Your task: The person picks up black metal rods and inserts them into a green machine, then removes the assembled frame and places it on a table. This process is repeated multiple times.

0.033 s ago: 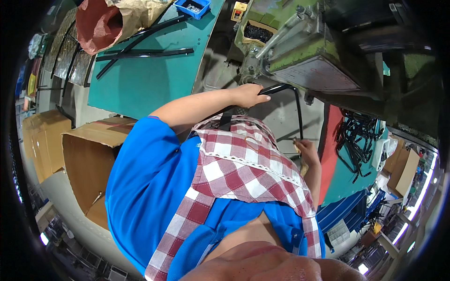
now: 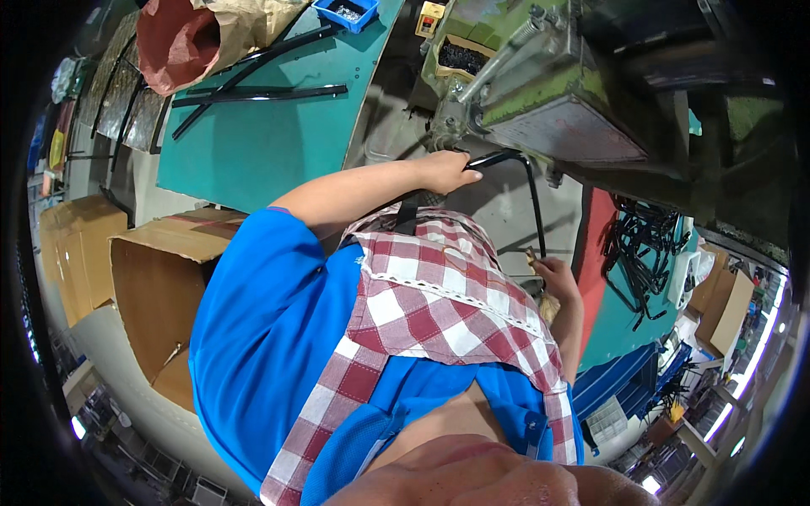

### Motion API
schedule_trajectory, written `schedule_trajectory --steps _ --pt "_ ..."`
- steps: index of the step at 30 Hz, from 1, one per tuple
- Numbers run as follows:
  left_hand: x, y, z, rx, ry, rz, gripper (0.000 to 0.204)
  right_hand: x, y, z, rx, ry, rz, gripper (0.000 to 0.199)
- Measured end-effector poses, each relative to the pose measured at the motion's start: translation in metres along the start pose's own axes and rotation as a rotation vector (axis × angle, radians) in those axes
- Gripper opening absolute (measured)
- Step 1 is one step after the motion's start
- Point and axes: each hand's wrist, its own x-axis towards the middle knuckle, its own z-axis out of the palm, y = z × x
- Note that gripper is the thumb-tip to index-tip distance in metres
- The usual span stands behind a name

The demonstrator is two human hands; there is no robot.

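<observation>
My left hand (image 2: 445,172) is closed round one end of a black bent tube (image 2: 534,202), beneath the green machine (image 2: 553,126). From that hand the tube runs right, bends, and drops toward my right side. Just below its lower end is my right hand (image 2: 557,280), fingers drawn together. A small brownish piece (image 2: 531,256) shows at the right fingertips; its kind cannot be made out. Whether the right fingers touch the tube is unclear.
A green table (image 2: 253,160) at the left carries long black tubes (image 2: 278,95), a paper sack (image 2: 190,42) and a blue tray (image 2: 346,13). Bent black parts (image 2: 641,253) lie heaped on the right table. An open cardboard box (image 2: 160,312) stands at my left.
My right hand has dropped slightly from the tube's lower end. My left hand and the tube have shifted only a little.
</observation>
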Motion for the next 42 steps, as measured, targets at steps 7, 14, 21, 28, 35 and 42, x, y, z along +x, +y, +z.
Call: schedule_trajectory --steps 7,14,21,28,35,42 --pt "0.031 -0.07 0.046 0.3 0.023 -0.142 0.042 -0.076 -0.135 -0.106 0.497 -0.236 -0.383 0.059" --pt "0.032 -0.07 0.066 0.273 -0.022 0.009 0.029 -0.054 -0.184 -0.129 -0.108 0.184 -0.681 0.015" --pt "0.016 -0.106 -0.005 0.295 0.14 -0.051 0.023 0.0 -0.165 -0.064 0.633 0.175 -0.556 0.02" --pt "0.067 -0.058 -0.095 0.449 0.71 0.172 0.019 0.02 -0.198 0.025 0.14 0.326 -0.468 0.015" --pt "0.13 -0.01 -0.145 0.543 0.359 -0.029 0.03 0.005 -0.186 0.045 -0.169 0.411 -0.325 0.024" --pt "0.151 -0.01 -0.142 0.616 0.471 -0.016 0.027 -0.016 -0.17 0.066 -0.218 0.431 -0.502 0.021"
